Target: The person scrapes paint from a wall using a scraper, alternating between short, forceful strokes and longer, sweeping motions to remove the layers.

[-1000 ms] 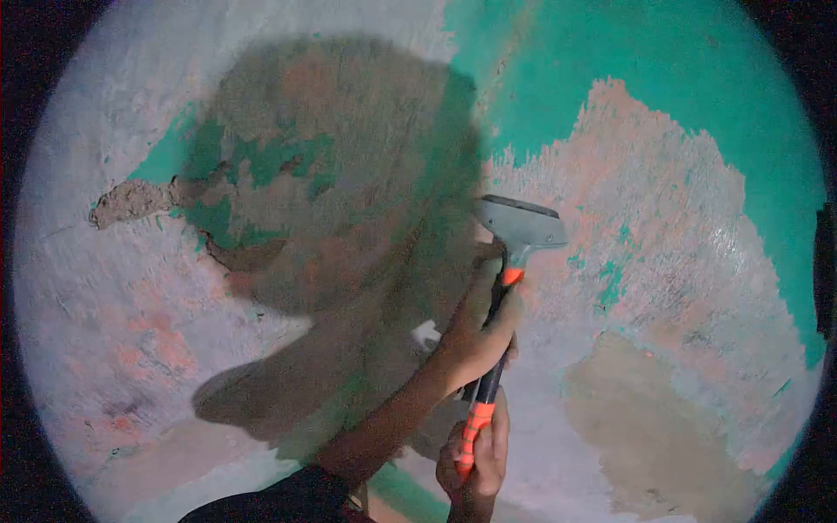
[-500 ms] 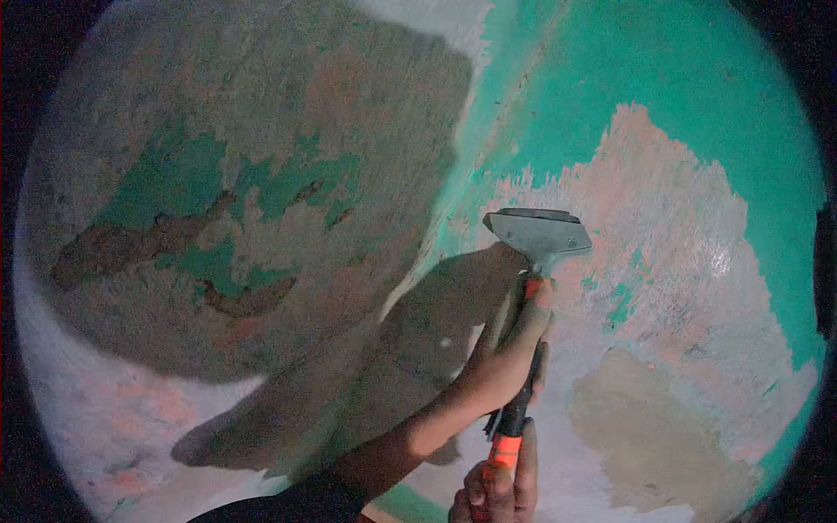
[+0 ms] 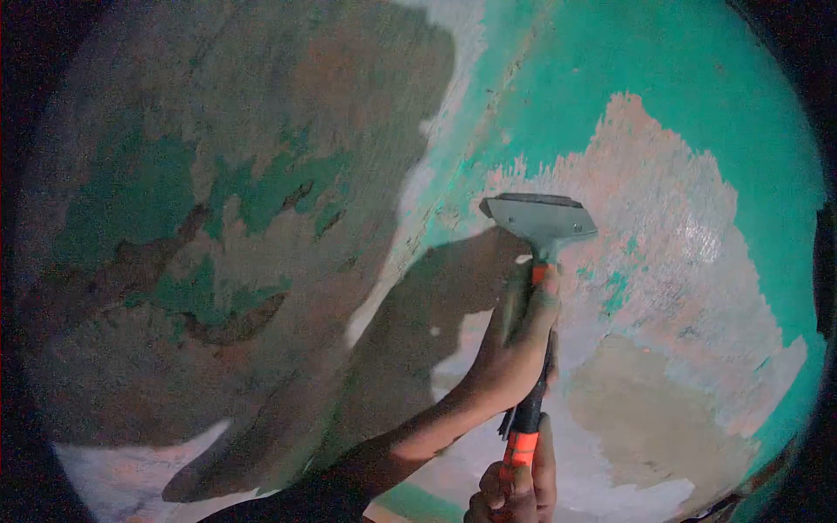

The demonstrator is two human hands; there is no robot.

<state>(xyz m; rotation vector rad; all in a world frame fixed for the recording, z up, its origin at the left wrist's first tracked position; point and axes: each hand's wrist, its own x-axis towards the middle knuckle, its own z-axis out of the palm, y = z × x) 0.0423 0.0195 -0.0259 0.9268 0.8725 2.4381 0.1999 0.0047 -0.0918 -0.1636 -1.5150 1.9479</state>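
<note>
A long-handled scraper (image 3: 542,218) with a wide grey head and a black and orange handle points up against a wall of patchy paint. My left hand (image 3: 516,349) is wrapped round the upper handle, just below the head. Lower down, my right hand (image 3: 514,495) grips the orange end of the same handle. The blade edge lies over a pale scraped strip, a little under the green paint (image 3: 671,78). Whether the blade touches the wall is hard to tell.
Bare pinkish-white wall (image 3: 671,209) spreads right of the scraper, with a beige patch (image 3: 645,405) below. Green remnants and brown, rough gouges (image 3: 157,248) show on the left, under a large dark shadow. A seam-like line (image 3: 488,122) runs down the wall.
The scraper head sits slightly higher in view, and its handle and both hands have shifted a little right. Wall features and the shadow edge have moved left in view.
</note>
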